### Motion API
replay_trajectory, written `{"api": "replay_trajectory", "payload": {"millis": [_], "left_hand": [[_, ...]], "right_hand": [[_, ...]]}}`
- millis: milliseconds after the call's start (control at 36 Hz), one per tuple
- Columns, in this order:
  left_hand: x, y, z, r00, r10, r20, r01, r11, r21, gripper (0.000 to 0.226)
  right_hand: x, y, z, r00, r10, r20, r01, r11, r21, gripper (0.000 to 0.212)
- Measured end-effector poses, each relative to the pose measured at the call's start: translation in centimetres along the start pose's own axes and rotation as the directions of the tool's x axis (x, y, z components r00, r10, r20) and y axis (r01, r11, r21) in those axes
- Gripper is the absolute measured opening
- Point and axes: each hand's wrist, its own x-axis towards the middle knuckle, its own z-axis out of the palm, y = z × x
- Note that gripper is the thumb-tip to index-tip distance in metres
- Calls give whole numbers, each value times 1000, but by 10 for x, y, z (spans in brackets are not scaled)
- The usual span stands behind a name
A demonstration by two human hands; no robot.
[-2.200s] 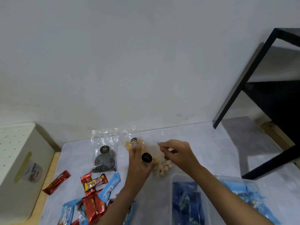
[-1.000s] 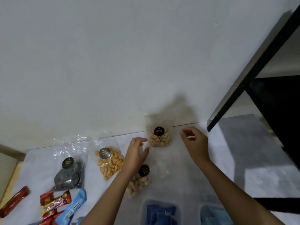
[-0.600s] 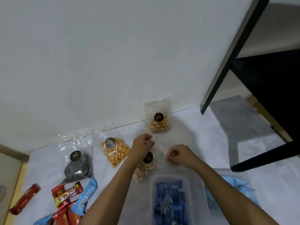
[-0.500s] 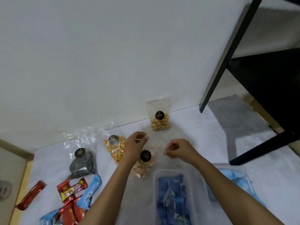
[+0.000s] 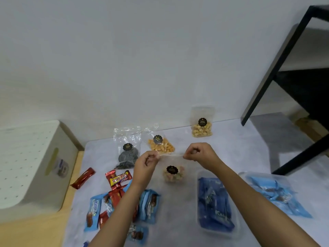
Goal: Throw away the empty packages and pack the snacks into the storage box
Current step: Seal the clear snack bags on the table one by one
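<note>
Candy bag [image 5: 174,175] is held by its top edge above the table [image 5: 240,148], just left of the box [image 5: 202,174]. Left hand [image 5: 145,164] and right hand [image 5: 200,154] each pinch one top corner, fingers curled. The box holds blue packets [image 5: 213,207]. Orange bag [image 5: 161,146] lies just beyond; bars [image 5: 119,179] lie left.

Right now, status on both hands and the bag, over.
Both pinching: left hand, right hand, one top corner each of the clear snack bag. Bag outside the storage box. Nothing between them.
</note>
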Motion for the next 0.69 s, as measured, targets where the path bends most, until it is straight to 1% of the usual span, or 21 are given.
{"api": "replay_trajectory", "payload": {"millis": [83,111,194,278,472,528,583,694], "left_hand": [[-6,0,-4,1000,26,13,-26,999,45,5],[-8,1,-5,1000,28,9,-28,998,60,7],[-10,2,-4,1000,25,-10,-24,993,116,7],[-10,4,-3,999,24,-33,-19,989,148,15],[-7,3,-7,1000,12,16,-14,989,146,9],[-7,2,-9,1000,7,24,-10,992,129,8],[-6,2,-11,999,7,39,-11,995,103,7],[-5,3,-9,997,11,71,-18,995,99,6]], "right_hand": [[-5,-1,7,1000,-30,1,30,999,-36,10],[-7,-1,9,999,-34,1,34,998,-54,10],[-10,-2,19,1000,-20,6,21,991,-129,10],[-13,-5,28,999,-38,2,38,976,-215,11],[-19,-12,31,997,-77,0,72,934,-351,18],[-19,-13,32,996,-85,-3,77,914,-397,13],[-18,-14,35,996,-89,11,85,907,-413,3],[-14,-21,44,989,-138,47,144,876,-460,4]]}}
